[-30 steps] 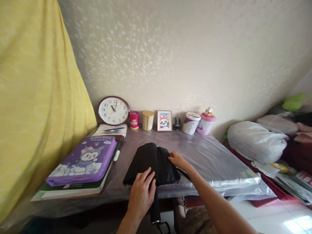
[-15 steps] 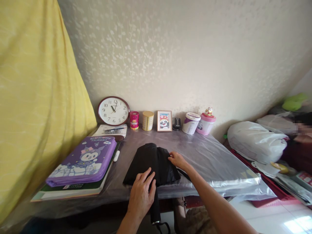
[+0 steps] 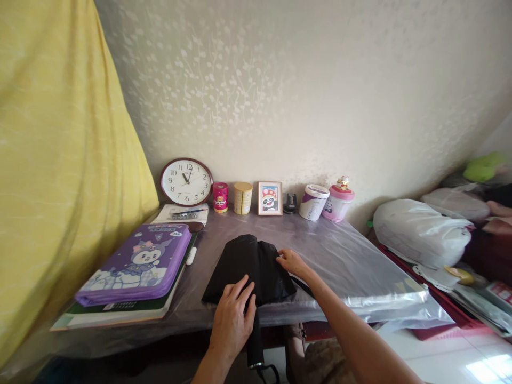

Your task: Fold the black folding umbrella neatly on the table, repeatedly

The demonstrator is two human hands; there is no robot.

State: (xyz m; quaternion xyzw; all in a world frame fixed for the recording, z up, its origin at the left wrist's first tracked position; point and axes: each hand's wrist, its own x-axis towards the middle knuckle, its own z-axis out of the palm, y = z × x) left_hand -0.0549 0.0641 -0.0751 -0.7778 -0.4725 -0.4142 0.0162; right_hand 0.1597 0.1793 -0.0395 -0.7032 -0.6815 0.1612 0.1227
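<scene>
A black folding umbrella (image 3: 248, 266) lies collapsed on the table, its canopy loose and fanned out. Its dark handle, with a wrist loop, sticks out past the near edge toward me. My left hand (image 3: 234, 314) rests on the canopy's lower part beside the handle, fingers stretched and slightly apart. At the right side of the canopy, my right hand (image 3: 292, 263) pinches the fabric edge between thumb and fingers. A thin black strap shows beneath my right wrist.
A plastic-covered table (image 3: 340, 266) carries a purple zip case (image 3: 140, 261) on books at left. Along the wall stand a clock (image 3: 186, 182), a picture frame (image 3: 270, 198) and several tins. White bags (image 3: 420, 232) lie at right; a yellow curtain (image 3: 60, 160) hangs at left.
</scene>
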